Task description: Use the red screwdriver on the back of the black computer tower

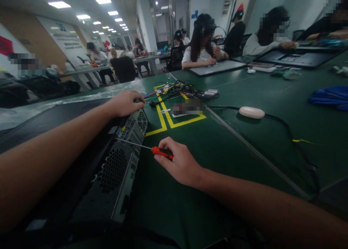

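A black desktop computer case (81,158) lies on its side at the left, its rear panel with vents and ports facing right. My left hand (129,103) rests on the far rear corner of the case, fingers bent over the edge. In my right hand (179,162) is a screwdriver (160,151) with a red and black handle. Its long thin shaft points left, and the tip meets the rear panel near the upper edge. The screw itself, if any, is too small to make out.
Behind the case lies a tangle of cables (187,89) near yellow tape marks (187,122). A cable with a white oval piece (251,112) crosses the green table (231,162). Blue gloves (330,97) lie at the right. Co-workers sit across the table with flat panels (217,68).
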`<control>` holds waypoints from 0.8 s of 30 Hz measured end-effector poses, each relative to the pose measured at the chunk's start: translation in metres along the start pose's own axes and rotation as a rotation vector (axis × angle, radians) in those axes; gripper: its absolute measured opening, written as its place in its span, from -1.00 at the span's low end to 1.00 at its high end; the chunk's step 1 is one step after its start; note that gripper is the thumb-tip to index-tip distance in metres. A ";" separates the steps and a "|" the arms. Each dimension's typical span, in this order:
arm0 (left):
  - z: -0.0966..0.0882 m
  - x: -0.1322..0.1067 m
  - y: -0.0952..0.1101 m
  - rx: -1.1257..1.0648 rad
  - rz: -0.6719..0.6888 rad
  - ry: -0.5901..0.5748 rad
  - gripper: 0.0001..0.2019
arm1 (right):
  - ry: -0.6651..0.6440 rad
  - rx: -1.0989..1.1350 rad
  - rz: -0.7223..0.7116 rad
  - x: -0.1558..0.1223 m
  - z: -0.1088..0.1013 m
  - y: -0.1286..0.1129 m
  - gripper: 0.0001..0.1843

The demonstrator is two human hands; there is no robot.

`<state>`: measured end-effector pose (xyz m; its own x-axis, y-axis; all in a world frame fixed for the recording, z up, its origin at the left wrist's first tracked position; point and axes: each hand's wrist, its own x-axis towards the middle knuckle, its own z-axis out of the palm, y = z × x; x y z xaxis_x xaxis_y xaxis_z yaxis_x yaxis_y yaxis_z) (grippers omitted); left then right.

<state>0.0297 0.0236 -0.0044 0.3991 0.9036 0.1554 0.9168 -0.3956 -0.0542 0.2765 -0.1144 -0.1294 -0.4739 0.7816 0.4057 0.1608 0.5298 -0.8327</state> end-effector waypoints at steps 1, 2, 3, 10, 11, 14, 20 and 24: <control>0.000 0.000 0.000 0.001 0.000 0.001 -0.53 | 0.002 0.001 -0.002 0.000 0.000 0.000 -0.86; 0.000 0.000 0.000 0.002 0.000 -0.002 -0.52 | 0.003 0.002 -0.003 0.000 0.000 0.000 -0.86; -0.001 0.000 0.001 0.004 -0.001 -0.008 -0.52 | 0.003 0.002 -0.002 0.000 0.000 0.000 -0.86; -0.003 0.000 0.004 0.012 -0.013 -0.027 -0.48 | 0.002 -0.007 0.005 0.000 0.000 0.001 -0.86; -0.003 0.000 0.004 0.012 -0.013 -0.028 -0.49 | 0.001 -0.005 0.005 0.000 0.000 0.001 -0.86; -0.002 0.000 0.003 0.003 -0.002 -0.021 -0.51 | -0.002 -0.003 0.008 0.000 0.000 0.001 -0.86; 0.000 0.000 0.001 -0.003 0.008 -0.008 -0.53 | -0.002 -0.007 0.006 0.000 0.000 0.000 -0.86; 0.000 0.000 0.001 0.002 -0.006 0.003 -0.54 | 0.003 -0.013 0.001 0.000 -0.001 0.000 -0.86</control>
<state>0.0310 0.0232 -0.0043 0.3938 0.9055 0.1582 0.9191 -0.3901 -0.0551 0.2771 -0.1148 -0.1289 -0.4716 0.7827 0.4063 0.1724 0.5336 -0.8280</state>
